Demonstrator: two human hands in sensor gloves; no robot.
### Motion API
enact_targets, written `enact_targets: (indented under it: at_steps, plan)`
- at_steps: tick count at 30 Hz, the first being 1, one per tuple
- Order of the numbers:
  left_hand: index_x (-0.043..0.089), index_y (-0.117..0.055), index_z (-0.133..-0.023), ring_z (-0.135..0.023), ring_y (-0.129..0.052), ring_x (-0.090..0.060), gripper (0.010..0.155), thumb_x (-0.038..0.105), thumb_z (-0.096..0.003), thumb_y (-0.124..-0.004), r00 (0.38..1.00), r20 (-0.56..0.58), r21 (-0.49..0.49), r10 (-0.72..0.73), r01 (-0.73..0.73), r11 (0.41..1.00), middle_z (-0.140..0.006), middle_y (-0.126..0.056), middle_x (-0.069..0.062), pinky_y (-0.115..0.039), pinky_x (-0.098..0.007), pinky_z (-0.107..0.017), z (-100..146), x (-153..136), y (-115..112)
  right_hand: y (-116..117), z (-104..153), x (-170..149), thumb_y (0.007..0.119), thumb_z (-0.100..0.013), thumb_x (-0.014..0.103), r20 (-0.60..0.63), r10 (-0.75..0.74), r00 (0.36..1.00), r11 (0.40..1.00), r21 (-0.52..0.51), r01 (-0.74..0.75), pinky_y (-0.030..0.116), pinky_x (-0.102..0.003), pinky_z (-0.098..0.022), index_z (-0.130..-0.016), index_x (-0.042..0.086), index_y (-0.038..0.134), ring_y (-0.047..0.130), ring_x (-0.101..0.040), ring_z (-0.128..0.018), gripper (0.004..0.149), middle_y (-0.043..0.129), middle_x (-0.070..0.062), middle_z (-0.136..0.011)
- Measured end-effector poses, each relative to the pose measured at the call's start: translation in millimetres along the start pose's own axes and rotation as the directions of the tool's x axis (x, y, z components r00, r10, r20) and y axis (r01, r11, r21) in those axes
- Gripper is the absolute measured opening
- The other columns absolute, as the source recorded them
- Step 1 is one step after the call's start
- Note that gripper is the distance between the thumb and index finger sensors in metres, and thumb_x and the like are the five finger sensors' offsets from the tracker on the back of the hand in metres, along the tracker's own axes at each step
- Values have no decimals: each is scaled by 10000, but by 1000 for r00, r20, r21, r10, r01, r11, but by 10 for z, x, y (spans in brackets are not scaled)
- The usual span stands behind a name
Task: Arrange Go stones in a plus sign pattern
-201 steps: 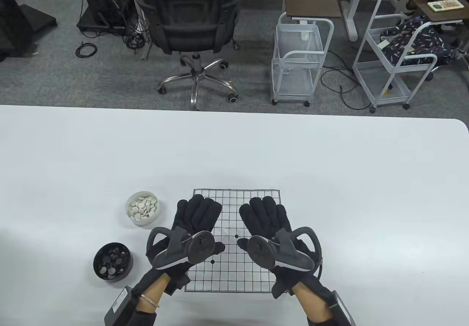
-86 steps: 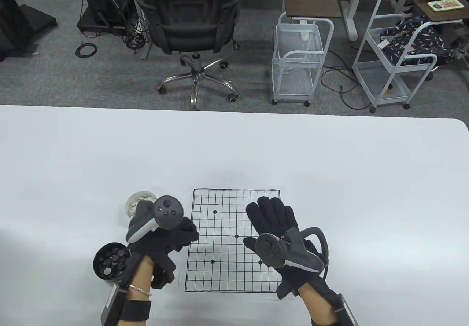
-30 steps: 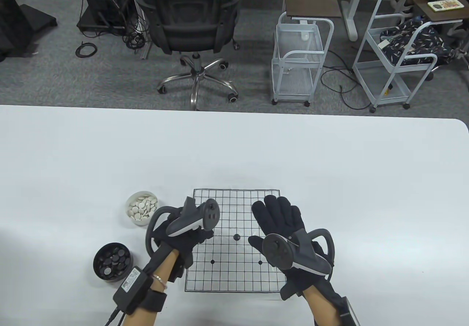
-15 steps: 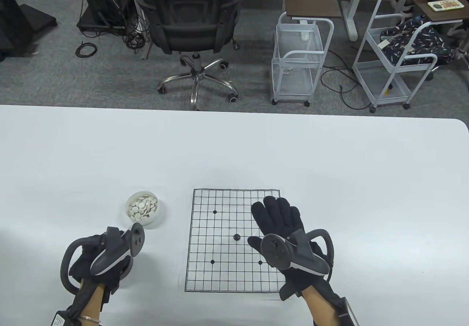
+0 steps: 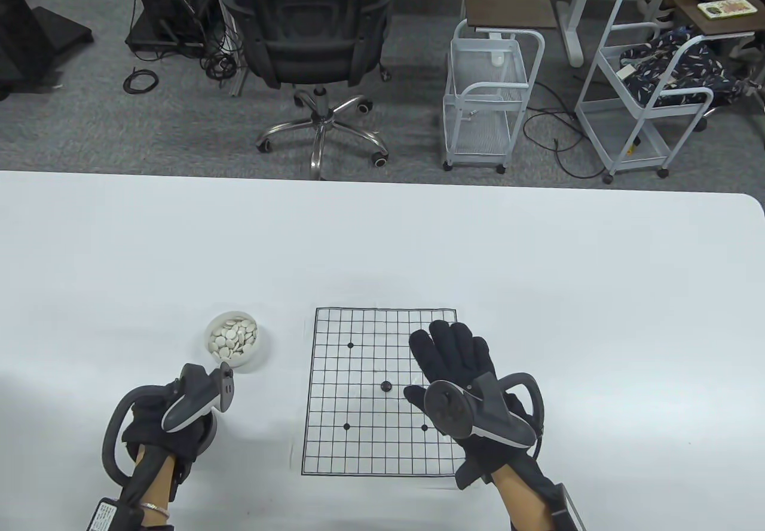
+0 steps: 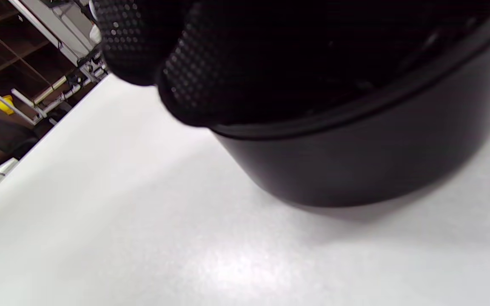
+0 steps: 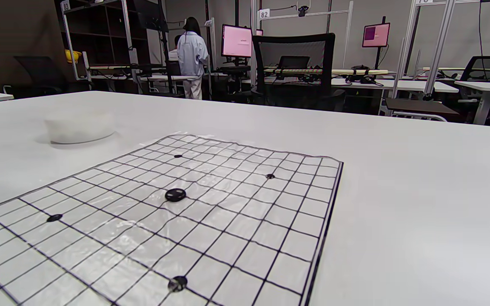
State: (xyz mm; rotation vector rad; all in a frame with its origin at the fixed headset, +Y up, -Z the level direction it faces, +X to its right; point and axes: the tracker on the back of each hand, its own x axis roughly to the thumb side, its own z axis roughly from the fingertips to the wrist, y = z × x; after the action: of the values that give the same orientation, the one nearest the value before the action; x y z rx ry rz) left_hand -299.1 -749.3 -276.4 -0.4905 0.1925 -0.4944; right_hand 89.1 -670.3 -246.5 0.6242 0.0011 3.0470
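Observation:
The paper Go board (image 5: 358, 447) lies on the white table, with one black stone (image 5: 386, 386) on its centre point. The stone also shows in the right wrist view (image 7: 175, 194). My right hand (image 5: 451, 349) rests flat, fingers spread, on the board's right side. My left hand (image 5: 170, 429) is over the black bowl of black stones, left of the board, and hides it in the table view. In the left wrist view my fingertips (image 6: 194, 80) reach over the rim of the black bowl (image 6: 355, 165). Whether they hold a stone is hidden.
A white bowl (image 5: 233, 340) of white stones stands left of the board's far corner, just beyond my left hand. It shows blurred in the right wrist view (image 7: 79, 127). The table's near edge is close behind both wrists.
A black stone now sits on the board's centre. My left hand has gone from the board back left to the black bowl. My right hand has stayed flat on the board.

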Motion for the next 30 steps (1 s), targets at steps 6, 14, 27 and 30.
enact_targets:
  at_steps: [6,14,27,30]
  plan:
    - [217,-863,-772,-342,-1015,-23,440,471,-443,-720,999,10,29,44,-45,999,-540,-1048,56,-861,-317,-495,8,-54,-36,-1,1,-10,457,-584,555,-2,-6,1000,1000,-2,6,330,-583,-770,-1168,159,183,308,-515,-1099,757,261,-235,-1201]
    - [244,-861,-801,-439,-1056,-31,430,449,-487,-652,976,64,131,206,-213,968,-623,-1058,67,-861,-331,-522,208,-240,141,-4,-1,-17,458,-584,555,-2,-9,1000,1000,-1,9,331,-583,-770,-1168,159,184,310,-516,-1098,758,263,-234,-1201]
    - [394,-771,-886,-903,-885,-172,419,483,-518,-589,700,593,181,399,-598,781,-1000,-845,64,-604,-554,-788,494,913,1126,-45,22,-76,460,-583,555,-16,-32,999,999,-20,31,335,-583,-770,-1169,159,186,315,-515,-1098,758,271,-234,-1201]
    - [359,-809,-860,-1031,-752,-244,424,489,-511,-607,656,611,96,443,-617,781,-1110,-717,45,-526,-597,-811,390,1323,1255,-55,35,-87,460,-583,555,-16,-36,999,999,-24,35,338,-582,-769,-1169,158,189,319,-515,-1098,757,276,-234,-1201]
